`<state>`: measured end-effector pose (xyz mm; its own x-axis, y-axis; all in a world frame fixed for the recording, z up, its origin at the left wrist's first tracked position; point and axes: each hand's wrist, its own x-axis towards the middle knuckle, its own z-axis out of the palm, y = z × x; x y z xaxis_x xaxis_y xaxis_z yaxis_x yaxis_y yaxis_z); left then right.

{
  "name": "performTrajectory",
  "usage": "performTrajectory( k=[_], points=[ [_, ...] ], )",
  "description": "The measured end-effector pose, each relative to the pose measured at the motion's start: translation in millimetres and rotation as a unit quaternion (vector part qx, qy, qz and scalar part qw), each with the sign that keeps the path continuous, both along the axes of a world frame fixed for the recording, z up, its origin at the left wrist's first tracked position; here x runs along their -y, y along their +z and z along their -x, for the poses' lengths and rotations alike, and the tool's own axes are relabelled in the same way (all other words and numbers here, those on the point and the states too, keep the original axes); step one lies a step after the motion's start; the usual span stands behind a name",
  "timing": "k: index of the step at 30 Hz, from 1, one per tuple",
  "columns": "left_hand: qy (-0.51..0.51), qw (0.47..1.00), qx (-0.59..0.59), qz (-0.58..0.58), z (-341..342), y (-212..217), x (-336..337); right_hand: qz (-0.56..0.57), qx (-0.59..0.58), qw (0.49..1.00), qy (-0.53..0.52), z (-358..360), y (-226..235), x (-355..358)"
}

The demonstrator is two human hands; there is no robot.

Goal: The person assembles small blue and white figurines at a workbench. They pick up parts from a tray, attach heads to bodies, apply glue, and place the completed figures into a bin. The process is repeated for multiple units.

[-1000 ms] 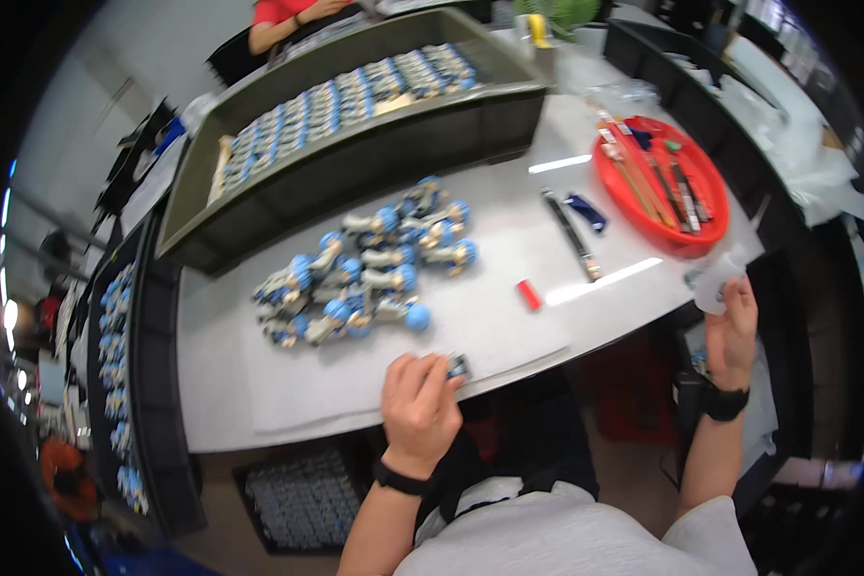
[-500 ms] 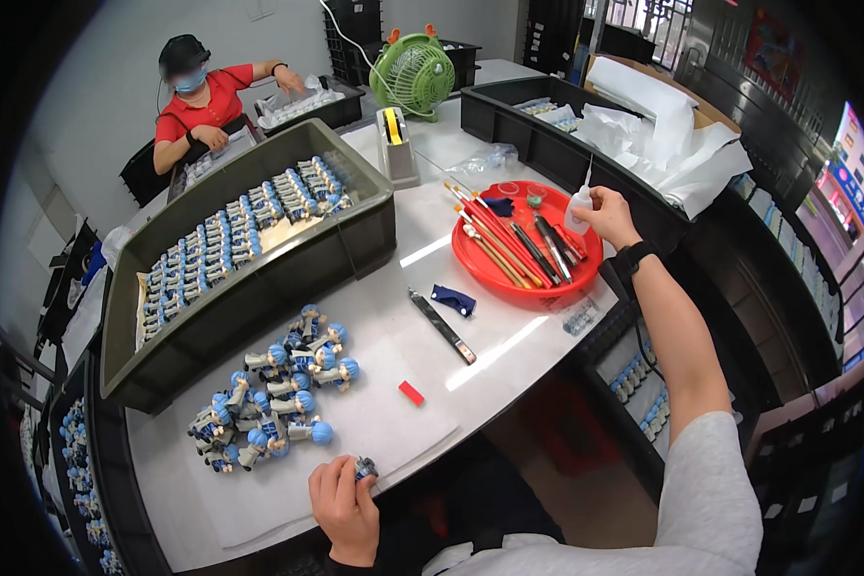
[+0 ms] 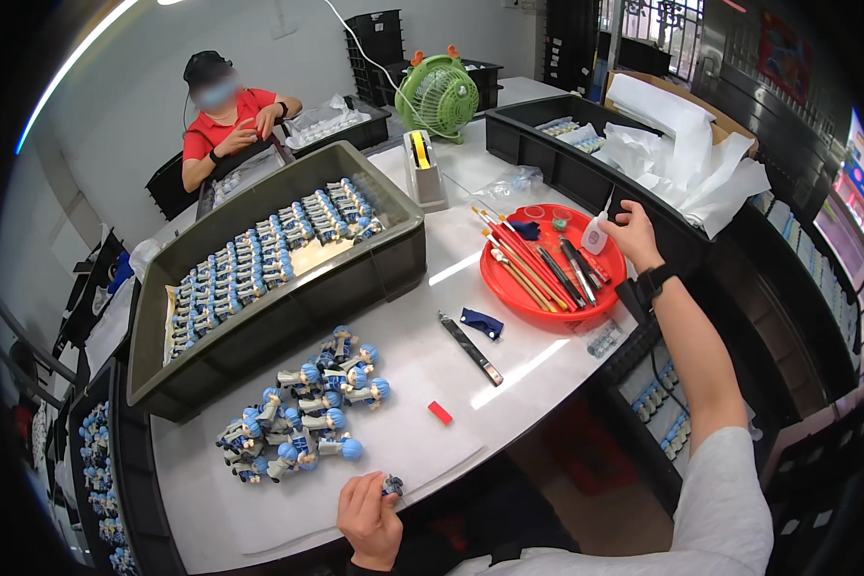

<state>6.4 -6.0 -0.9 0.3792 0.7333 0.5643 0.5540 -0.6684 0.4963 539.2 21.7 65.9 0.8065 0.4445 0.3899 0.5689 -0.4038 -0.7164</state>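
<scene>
My left hand [image 3: 370, 518] is closed around a small grey-blue figurine [image 3: 392, 486] at the near table edge; most of the piece is hidden by the fingers. Just left of it, several blue-haired figurines [image 3: 302, 408] lie in a heap on a white sheet. My right hand [image 3: 636, 238] hovers at the right rim of a round red tray [image 3: 509, 298], its fingers apart. Close to its fingertips, a small white squeeze bottle [image 3: 594, 236] with a thin nozzle leans in the tray. Brushes [image 3: 523, 259] and pens [image 3: 568, 274] share that tray.
A large olive crate [image 3: 288, 326] holds rows of figurines. A black pen-like tool [image 3: 470, 348], a navy cloth piece [image 3: 482, 324] and a red block [image 3: 440, 413] lie mid-table. Behind stand a tape dispenser [image 3: 424, 178] and green fan [image 3: 439, 96]. A co-worker [image 3: 228, 120] sits opposite.
My right hand's fingers have spread and let go of the squeeze bottle, which now leans in the tray. The whole view has shifted slightly. The co-worker's hands have come together.
</scene>
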Motion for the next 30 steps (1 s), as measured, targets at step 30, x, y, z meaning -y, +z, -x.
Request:
performTrajectory(
  k=[30],
  points=[
    [-0.072, 0.939, 0.266, 0.208, 15.4, -12.9, -11.6, -0.116, -0.232, 0.704, 0.661, 387.7, -67.5, 28.4]
  ],
)
